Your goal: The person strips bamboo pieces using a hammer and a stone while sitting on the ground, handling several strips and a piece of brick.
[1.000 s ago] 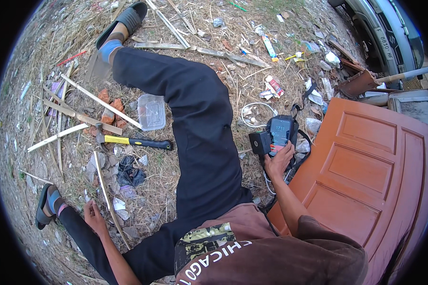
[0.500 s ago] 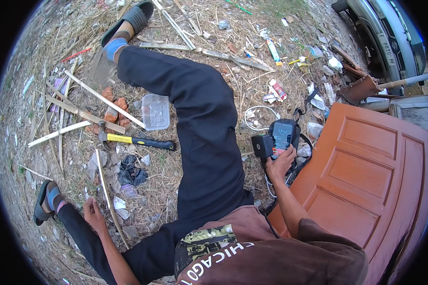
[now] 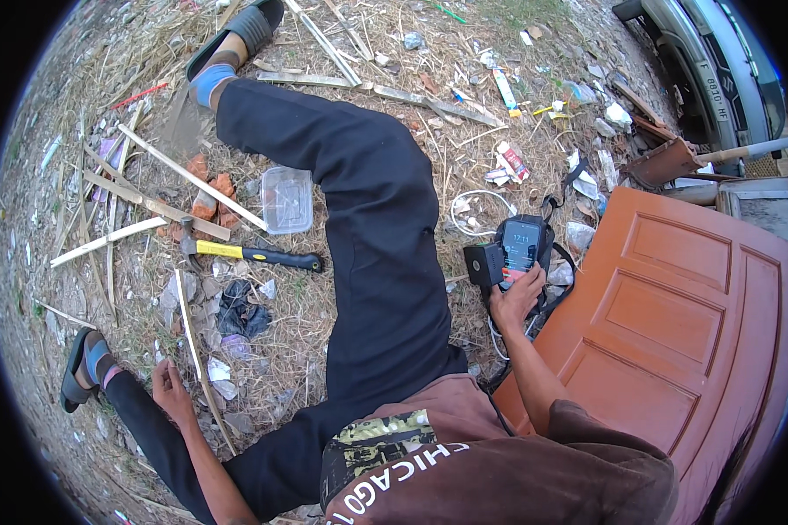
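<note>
My right hand (image 3: 518,299) lies over the lower end of a smartphone (image 3: 521,244) with a lit screen, fingers and thumb at its edges. Beneath the phone is a small black bag (image 3: 544,248) with a strap, and a black box-shaped device (image 3: 483,263) stands against its left side. Down at the left, beside my lower leg, my left hand (image 3: 173,391) hangs with fingers pressed together. A tiny pale thing shows at its fingertips, too small to name. A claw hammer (image 3: 258,255) with a yellow and black handle lies on the ground above that hand.
An orange-brown panelled door (image 3: 665,324) lies at the right. Wooden strips (image 3: 157,206), broken bricks (image 3: 214,197), a clear plastic container (image 3: 287,201) and black plastic (image 3: 242,310) litter the dry grass. A white cable (image 3: 481,194) loops by the bag. A shovel (image 3: 665,164) and a vehicle (image 3: 696,74) are top right.
My left hand has shifted very slightly. The right hand stays at the lower end of the phone, and the view has barely moved.
</note>
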